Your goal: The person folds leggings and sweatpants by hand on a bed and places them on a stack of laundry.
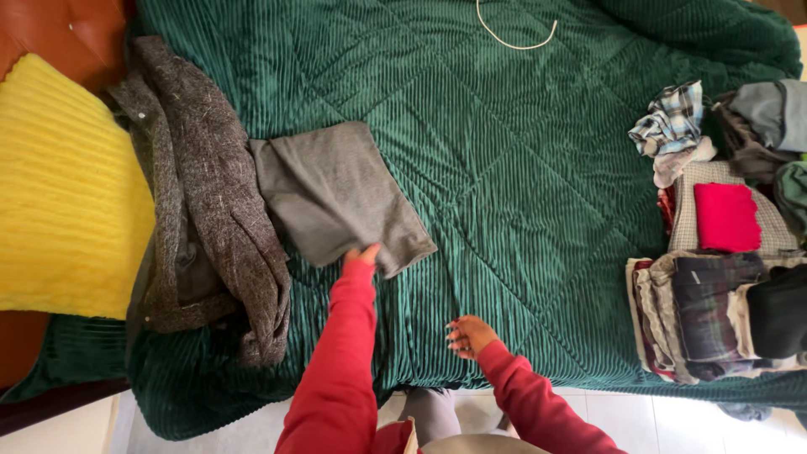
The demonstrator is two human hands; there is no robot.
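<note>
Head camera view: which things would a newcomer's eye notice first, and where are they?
The green ribbed blanket fills the view, with a bright yellow pillow at the left edge. The left hand touches a folded grey cloth at centre-left; a red folded cloth tops the pile on the right.

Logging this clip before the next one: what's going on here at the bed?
A person in red sleeves leans over a bed with a green ribbed cover. The left hand touches the near edge of a folded grey garment lying flat on the cover. The right hand rests open on the cover, holding nothing. A dark tweed coat lies bunched beside a yellow pillow, and folded clothes are piled at the opposite side.
</note>
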